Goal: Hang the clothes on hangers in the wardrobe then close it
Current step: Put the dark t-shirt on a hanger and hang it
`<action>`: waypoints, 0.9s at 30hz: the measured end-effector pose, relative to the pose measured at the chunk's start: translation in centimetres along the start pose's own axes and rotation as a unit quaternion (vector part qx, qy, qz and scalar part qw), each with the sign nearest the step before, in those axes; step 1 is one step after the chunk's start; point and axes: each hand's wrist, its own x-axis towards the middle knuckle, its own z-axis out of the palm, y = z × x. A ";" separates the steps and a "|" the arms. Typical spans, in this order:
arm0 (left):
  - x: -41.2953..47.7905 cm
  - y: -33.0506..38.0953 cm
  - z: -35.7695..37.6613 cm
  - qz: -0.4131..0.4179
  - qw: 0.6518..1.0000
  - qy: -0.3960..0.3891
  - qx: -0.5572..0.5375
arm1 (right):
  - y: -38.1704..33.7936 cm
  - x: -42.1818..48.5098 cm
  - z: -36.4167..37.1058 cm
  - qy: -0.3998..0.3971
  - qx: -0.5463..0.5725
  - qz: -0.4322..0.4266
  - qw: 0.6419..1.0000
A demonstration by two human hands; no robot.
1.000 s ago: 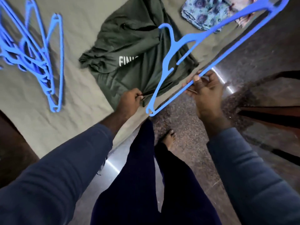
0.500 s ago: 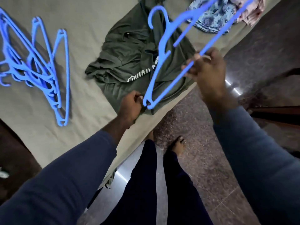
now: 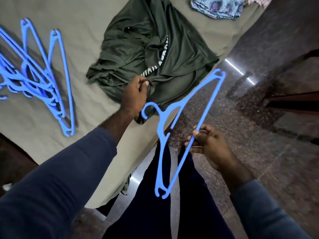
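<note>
View from the head, with the dark green T-shirt (image 3: pixel 155 49) as our landmark. It lies crumpled on a beige bed sheet (image 3: pixel 25 135), white lettering showing in a fold, and its near hem reaches the sheet's edge. At that near hem we see the left hand (image 3: pixel 136 95) pinching a bunch of the fabric, thumb pressed against curled fingers. Just nearer than the T-shirt, and to its right, the right hand (image 3: pixel 210 149) grips the straight bar of a blue hanger (image 3: pixel 162 121), fingers curled round it. The hanger is off the sheet and tilted, with its hook turned toward the T-shirt and close to the left wrist; we cannot tell whether they touch. Well to the left of the T-shirt lies a pile of blue hangers (image 3: pixel 43 88). Beyond the T-shirt and to its right, apart from it, lies a floral cloth (image 3: pixel 215 7).
</note>
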 end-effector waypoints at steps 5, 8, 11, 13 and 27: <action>-0.3 1.0 -0.1 0.036 0.999 -0.001 0.004 | -0.9 1.4 1.3 -0.093 -0.077 0.050 0.991; -0.6 1.3 -0.2 0.087 0.996 0.002 0.017 | -1.6 2.3 1.3 -0.129 -0.104 0.100 0.981; -1.1 1.0 -0.3 0.125 0.992 0.008 0.012 | -2.1 3.0 0.8 -0.138 -0.112 0.130 0.975; -1.4 0.6 -0.6 0.128 0.992 0.012 0.013 | -2.2 3.1 0.4 -0.146 -0.101 0.139 0.974; -2.0 -2.2 -3.1 0.027 0.942 -0.065 0.329 | -5.1 5.9 -2.2 -0.005 -0.033 0.039 0.999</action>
